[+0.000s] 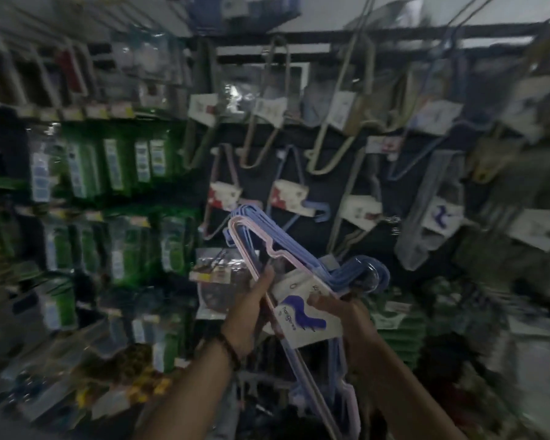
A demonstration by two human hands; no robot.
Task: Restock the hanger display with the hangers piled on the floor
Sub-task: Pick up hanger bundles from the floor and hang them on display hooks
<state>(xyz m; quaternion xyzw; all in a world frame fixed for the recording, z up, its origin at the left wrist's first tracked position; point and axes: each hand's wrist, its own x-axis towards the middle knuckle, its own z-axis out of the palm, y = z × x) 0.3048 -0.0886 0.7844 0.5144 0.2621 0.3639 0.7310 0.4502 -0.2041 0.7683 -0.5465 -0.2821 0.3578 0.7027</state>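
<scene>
I hold a bundle of pink and blue plastic hangers [261, 236] with a white card label [305, 309] in front of the display. My left hand [251, 312] grips the bundle's pink edge from the left. My right hand [340, 312] holds the label side, just below the blue hooks [369, 271]. The bundle is tilted, hooks pointing right. Behind it the dark hanger display [331, 173] carries several packs of beige, blue and grey hangers hung from pegs. The frame is motion-blurred.
Shelves of green packaged goods [115, 173] fill the left side. A round packaged item [216, 281] hangs just left of my hands. More blurred packs hang at the right [521, 217]. Cluttered goods lie low at the left [124, 369].
</scene>
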